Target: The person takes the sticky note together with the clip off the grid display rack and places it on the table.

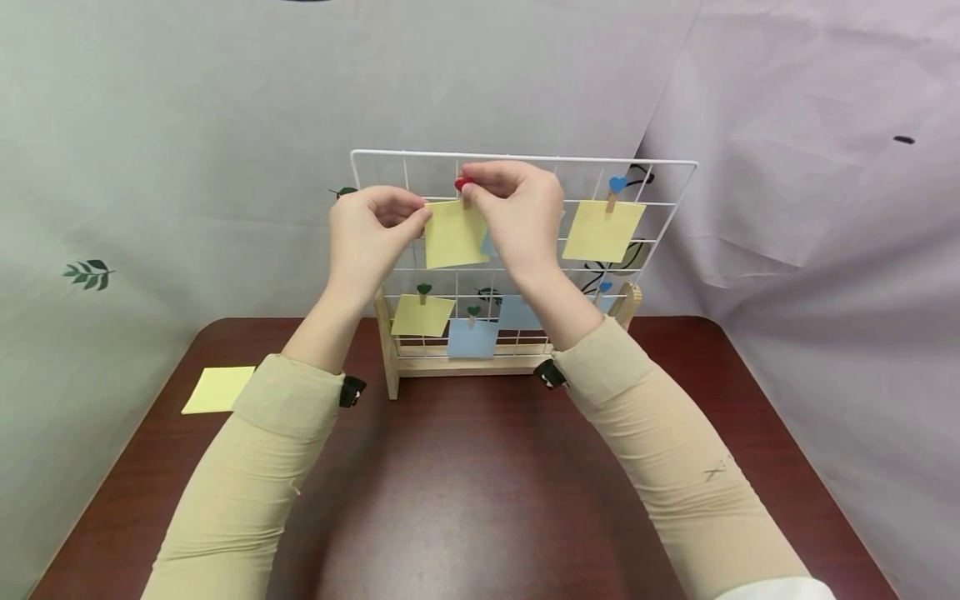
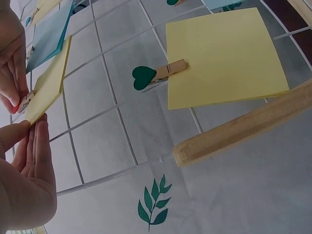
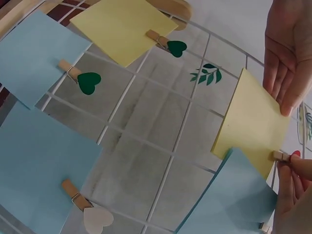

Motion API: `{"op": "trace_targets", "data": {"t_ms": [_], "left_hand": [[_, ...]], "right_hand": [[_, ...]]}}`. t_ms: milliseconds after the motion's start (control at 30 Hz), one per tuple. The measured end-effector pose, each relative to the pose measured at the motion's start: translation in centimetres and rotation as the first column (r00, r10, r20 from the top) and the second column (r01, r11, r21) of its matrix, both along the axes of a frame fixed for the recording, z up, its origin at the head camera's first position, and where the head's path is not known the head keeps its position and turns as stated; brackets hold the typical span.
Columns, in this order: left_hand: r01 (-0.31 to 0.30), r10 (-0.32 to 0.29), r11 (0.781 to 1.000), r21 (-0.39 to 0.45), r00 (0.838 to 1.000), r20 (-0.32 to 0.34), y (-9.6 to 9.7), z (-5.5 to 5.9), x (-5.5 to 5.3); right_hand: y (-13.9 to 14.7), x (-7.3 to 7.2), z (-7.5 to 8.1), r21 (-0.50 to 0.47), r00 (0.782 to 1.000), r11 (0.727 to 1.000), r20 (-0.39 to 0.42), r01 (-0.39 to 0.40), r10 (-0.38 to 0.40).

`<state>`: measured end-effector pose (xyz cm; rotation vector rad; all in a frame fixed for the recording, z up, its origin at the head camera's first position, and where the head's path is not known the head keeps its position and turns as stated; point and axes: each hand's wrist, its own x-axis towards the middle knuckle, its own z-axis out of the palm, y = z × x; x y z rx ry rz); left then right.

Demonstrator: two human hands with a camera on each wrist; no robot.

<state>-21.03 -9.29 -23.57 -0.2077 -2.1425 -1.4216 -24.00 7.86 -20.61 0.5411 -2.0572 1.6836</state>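
Near the upper left of the white wire grid [image 1: 525,157], a yellow sticky note [image 1: 453,237] hangs against the wires. My left hand [image 1: 367,237] pinches its upper left corner between thumb and fingers. At the note's top edge, my right hand [image 1: 525,212] pinches a small wooden clothespin [image 3: 281,156] with a red heart [image 1: 463,182]. The clothespin's tip lies over the note's edge in the right wrist view. A blue note [image 3: 234,195] hangs right beside the yellow one, mostly hidden by my right hand in the head view.
Further clipped notes hang on the grid: a yellow one [image 1: 604,232] at upper right, another yellow one [image 1: 423,315] and a blue one [image 1: 472,338] lower down. A wooden stand [image 1: 465,365] supports the grid. A yellow note pad [image 1: 219,389] lies on the table's left.
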Motion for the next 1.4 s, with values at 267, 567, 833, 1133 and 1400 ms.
{"op": "trace_targets", "data": {"t_ms": [267,567,833,1133,1400], "left_hand": [[0.003,-0.003,1.000,0.003,1.000,0.001,0.04,0.04,-0.10],[-0.004,0.004,1.000,0.002,1.000,0.002,-0.15,0.13,-0.09],[-0.008,0.008,1.000,0.014,1.000,0.007,-0.09,0.25,0.02],[-0.010,0.010,1.000,0.024,1.000,-0.009,-0.20,0.09,-0.08],[-0.029,0.029,1.000,-0.010,1.000,-0.003,-0.31,-0.06,-0.04]], "right_hand": [[0.45,0.22,-0.05,0.131,1.000,0.991,-0.023,0.019,-0.017],[0.38,0.51,0.37,0.269,0.997,0.961,-0.053,0.062,-0.049],[0.32,0.70,0.84,0.366,0.994,0.924,-0.057,0.113,-0.099],[0.34,0.62,0.79,0.391,0.993,0.914,-0.094,0.106,-0.075],[0.37,0.60,0.82,0.328,0.988,0.940,-0.142,0.100,-0.056]]}}
